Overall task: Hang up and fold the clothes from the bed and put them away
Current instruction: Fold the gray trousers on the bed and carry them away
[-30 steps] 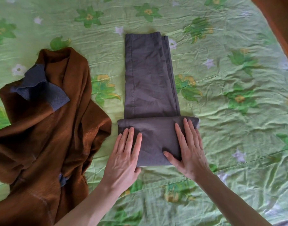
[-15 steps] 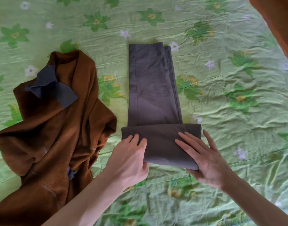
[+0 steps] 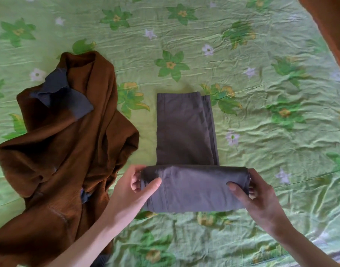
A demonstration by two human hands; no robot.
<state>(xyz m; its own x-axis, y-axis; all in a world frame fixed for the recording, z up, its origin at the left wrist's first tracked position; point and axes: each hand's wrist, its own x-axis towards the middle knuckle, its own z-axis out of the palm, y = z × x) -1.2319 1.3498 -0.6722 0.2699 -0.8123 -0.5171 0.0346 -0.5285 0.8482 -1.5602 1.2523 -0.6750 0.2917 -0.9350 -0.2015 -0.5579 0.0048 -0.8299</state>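
Grey trousers (image 3: 184,132), folded end pinched by left hand (image 3: 130,189), right hand (image 3: 259,197)

A bedroom in a home. A bed (image 3: 261,151) fills nearly the whole view, covered by a rumpled light-green sheet (image 3: 184,45) printed with green leaves and yellow and white flowers. Household clothes lie on it: a brown fleece garment (image 3: 55,147) at 9 o'clock and folded grey trousers (image 3: 182,132) at centre.

No readable text, label, brand, number or sign anywhere, neither on the grey trousers (image 3: 186,130), nor the brown garment (image 3: 65,151), nor the flowered green bedsheet (image 3: 271,151).
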